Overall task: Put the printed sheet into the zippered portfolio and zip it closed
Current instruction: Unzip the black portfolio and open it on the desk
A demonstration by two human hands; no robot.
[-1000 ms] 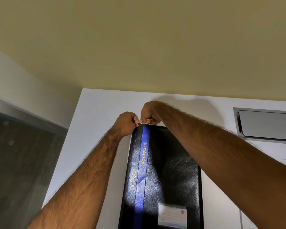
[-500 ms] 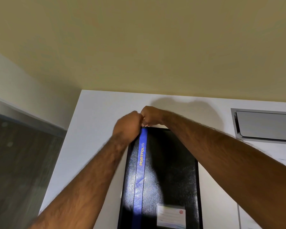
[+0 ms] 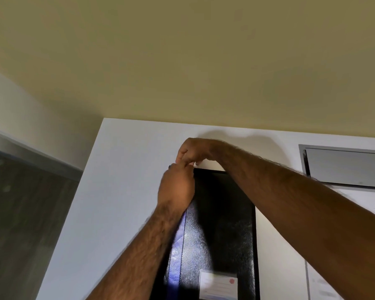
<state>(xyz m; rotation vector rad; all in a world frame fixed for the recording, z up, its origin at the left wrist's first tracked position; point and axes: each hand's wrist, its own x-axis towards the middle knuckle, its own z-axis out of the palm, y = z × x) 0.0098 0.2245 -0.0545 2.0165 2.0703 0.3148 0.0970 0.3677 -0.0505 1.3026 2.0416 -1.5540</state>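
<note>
On the desk, seen from the head view: the black portfolio [image 3: 221, 224] lies flat and closed on the white desk [image 3: 117, 202], its long side running away from me. A blue stripe [image 3: 177, 256] runs down its left side and a small label card [image 3: 218, 284] sits near the end closest to me.
Far left corner: both my hands meet here and touch each other, the right one just beyond the left.
Left hand [image 3: 177, 187]: fingers curled, gripping the portfolio at its corner.
Right hand [image 3: 193, 151]: reaching across the cover, with fingertips bent down and pinched together on the top edge just beside the corner. I take it that they are on the zip pull, but my own fingers hide it.
Printed sheet: not in sight at the portfolio. With the cover shut flat, I judge it is already inside.
Right of the portfolio: some pale paper [image 3: 318, 286] with faint marks lies partly under my right forearm, and I cannot tell what it is. A grey recessed hatch [image 3: 344, 167] sits farther back in the desk.
Step in hand: the zipping, I think, worked at the corner where the track turns.
How far along: no zip teeth show, so I cannot say how much of the run is closed.
Next move: my left hand should pin the corner firmly while my right draws the pull round the bend. The pull should stay low and in line with the track, so it neither jams at the curve nor bites the sheet's edge.
</note>
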